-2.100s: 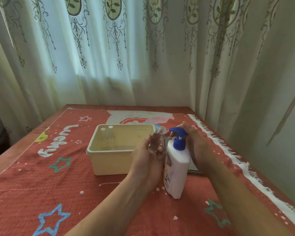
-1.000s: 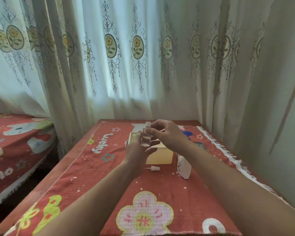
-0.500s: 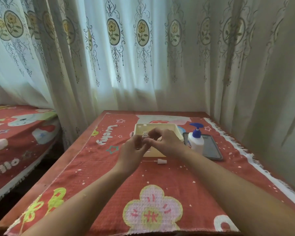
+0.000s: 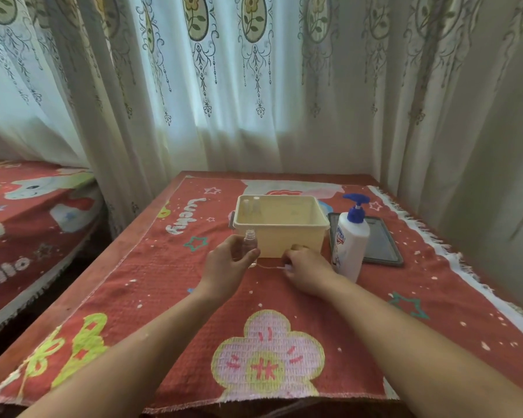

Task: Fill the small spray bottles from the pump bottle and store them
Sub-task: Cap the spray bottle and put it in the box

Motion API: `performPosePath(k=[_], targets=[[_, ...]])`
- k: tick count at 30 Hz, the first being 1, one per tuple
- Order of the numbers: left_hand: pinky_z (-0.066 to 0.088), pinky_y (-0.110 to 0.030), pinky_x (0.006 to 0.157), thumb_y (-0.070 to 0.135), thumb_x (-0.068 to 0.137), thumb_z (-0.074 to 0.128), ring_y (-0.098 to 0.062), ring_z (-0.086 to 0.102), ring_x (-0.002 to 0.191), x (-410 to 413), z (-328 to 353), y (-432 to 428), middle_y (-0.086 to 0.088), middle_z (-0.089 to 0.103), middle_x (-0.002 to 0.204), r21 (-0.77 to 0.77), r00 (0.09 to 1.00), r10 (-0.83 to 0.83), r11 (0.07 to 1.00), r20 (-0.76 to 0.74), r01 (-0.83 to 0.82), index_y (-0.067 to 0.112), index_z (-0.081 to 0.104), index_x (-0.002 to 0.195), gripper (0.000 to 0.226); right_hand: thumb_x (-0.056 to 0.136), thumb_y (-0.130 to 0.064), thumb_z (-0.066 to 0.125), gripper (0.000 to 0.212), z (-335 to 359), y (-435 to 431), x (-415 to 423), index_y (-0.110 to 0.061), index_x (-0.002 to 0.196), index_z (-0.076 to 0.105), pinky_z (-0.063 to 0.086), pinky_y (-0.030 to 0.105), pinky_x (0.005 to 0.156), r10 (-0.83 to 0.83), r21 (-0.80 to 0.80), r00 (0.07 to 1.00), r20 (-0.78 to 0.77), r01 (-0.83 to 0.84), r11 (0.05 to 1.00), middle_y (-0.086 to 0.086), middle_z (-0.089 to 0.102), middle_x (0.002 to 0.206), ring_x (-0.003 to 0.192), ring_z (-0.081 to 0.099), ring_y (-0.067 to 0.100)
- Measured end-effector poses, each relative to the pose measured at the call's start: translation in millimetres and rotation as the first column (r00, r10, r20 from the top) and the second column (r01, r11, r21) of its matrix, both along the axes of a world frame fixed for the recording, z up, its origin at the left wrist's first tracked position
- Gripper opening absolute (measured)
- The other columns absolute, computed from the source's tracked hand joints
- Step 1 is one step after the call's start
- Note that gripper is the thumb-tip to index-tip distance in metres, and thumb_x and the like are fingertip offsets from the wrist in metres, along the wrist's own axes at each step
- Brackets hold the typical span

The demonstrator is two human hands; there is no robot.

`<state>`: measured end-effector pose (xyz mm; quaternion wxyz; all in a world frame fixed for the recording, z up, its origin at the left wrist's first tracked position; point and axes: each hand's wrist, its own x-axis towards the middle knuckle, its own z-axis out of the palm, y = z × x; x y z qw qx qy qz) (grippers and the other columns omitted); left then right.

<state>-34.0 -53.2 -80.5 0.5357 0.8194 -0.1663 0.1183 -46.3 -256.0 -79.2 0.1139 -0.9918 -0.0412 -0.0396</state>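
Small spray bottle (image 4: 249, 245), clear and with its neck uncapped, is held upright in the left hand (image 4: 227, 267), thumb and fingers wrapped round its body. It hangs just over the red cloth (image 4: 163, 291) that covers the bench, beyond the pink flower printed near the front edge. Close to its right, the right hand (image 4: 307, 268) lies knuckles-up on the cloth, its curled fingers pinching the white spray top (image 4: 287, 268), whose thin tube trails left toward the bottle's base. Just behind both hands stands a cream plastic tub (image 4: 281, 227); two more small bottles (image 4: 251, 206) stand upright in its far left corner. Right of the tub, a white pump bottle (image 4: 352, 242) with a blue pump stands upright, and a dark flat tray (image 4: 381, 245) lies behind it. Patterned curtains (image 4: 254, 86) hang along the far side.
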Motion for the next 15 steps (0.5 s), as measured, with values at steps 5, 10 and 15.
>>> performPosePath(k=[5,10,15], targets=[[0.059,-0.035,0.083,0.027,0.088,0.074,-0.007,0.07,0.087,-3,-2,6,0.008,0.075,0.095,0.01,0.999,-0.012,1.0,-0.042,0.013,0.018,0.068,0.108,0.023,0.105,-0.035,0.049,0.028,5,-2,-6,-0.016,0.117,0.064,0.049,0.036,0.084,-0.005,0.096,1.0,0.024,0.002,0.995,0.006,0.067,0.117,0.106,0.063,0.029],[0.06,-0.031,0.079,0.022,0.09,0.072,-0.01,0.071,0.086,-15,5,8,0.003,0.074,0.096,-0.047,0.996,-0.023,0.999,-0.082,0.019,0.015,0.066,0.109,0.021,0.106,-0.028,0.053,0.021,36,-3,-20,-0.014,0.112,0.066,0.045,0.031,0.076,-0.008,0.37,0.986,0.166,-0.055,0.928,-0.003,0.064,0.09,0.084,0.061,0.016],[0.063,-0.035,0.07,0.018,0.091,0.071,-0.016,0.073,0.085,-33,11,7,-0.003,0.073,0.096,-0.123,0.989,-0.084,0.99,-0.123,0.069,0.011,0.064,0.108,0.019,0.101,-0.027,0.062,0.02,79,5,-39,-0.018,0.119,0.065,0.043,0.02,0.072,-0.01,0.476,0.958,0.287,-0.134,0.869,-0.005,0.061,0.091,0.082,0.057,0.008]])
